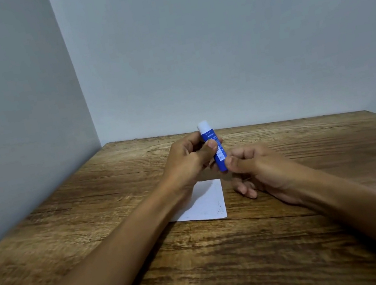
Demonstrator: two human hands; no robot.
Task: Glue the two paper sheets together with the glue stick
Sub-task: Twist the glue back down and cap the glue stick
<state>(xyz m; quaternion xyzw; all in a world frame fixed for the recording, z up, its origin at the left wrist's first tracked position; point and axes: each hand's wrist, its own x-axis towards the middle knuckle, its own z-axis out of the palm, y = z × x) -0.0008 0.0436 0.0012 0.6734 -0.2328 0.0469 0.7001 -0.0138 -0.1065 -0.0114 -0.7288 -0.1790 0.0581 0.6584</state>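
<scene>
While it was held above the wooden table (301, 248), the blue glue stick (216, 152) stood nearly upright, its white cap (203, 126) on top. The left hand (190, 159) had its fingers and thumb curled round the upper part of the tube, and the right hand (254, 168) pinched the bottom end between thumb and fingers. Just below both hands, a white paper sheet (208, 204) lay flat on the table, partly hidden by the left wrist. Grey walls (215, 49) met at the corner behind.
</scene>
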